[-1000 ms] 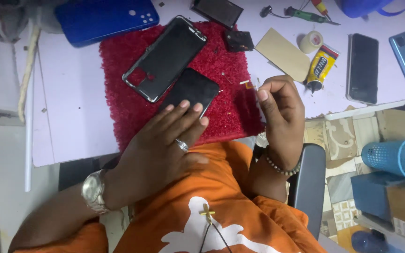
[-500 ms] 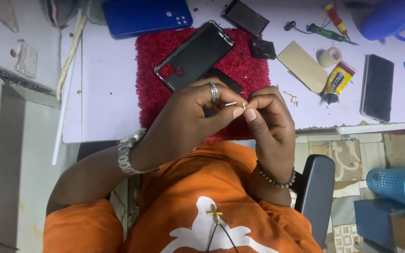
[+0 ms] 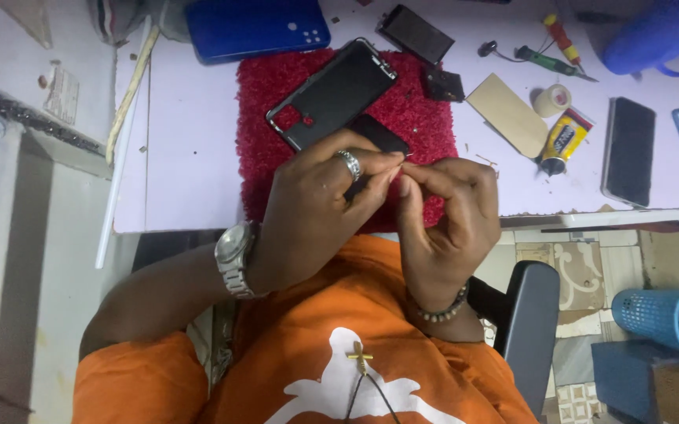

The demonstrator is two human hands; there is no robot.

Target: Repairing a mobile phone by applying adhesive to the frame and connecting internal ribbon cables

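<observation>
My left hand (image 3: 320,212), with a ring and a silver wristwatch, and my right hand (image 3: 445,224), with a bead bracelet, meet fingertip to fingertip above the near edge of a red fuzzy mat (image 3: 277,157). Together they pinch a tiny thin part (image 3: 407,158), too small to identify. Right under the fingers on the mat lies a small black slab (image 3: 383,133). A black phone shell (image 3: 332,94) with a camera cut-out lies diagonally on the mat beyond it.
On the pale purple table (image 3: 182,141) lie a blue phone cover (image 3: 257,27), a black battery (image 3: 416,33), a tan card (image 3: 507,114), a tape roll (image 3: 551,100), a yellow glue tube (image 3: 563,140), screwdrivers (image 3: 559,61) and two phones (image 3: 628,151). A blue basket (image 3: 669,320) stands on the floor.
My left hand lifted off the black slab and came up to my right hand. Both hands now pinch the tiny part together, closer to my chest.
</observation>
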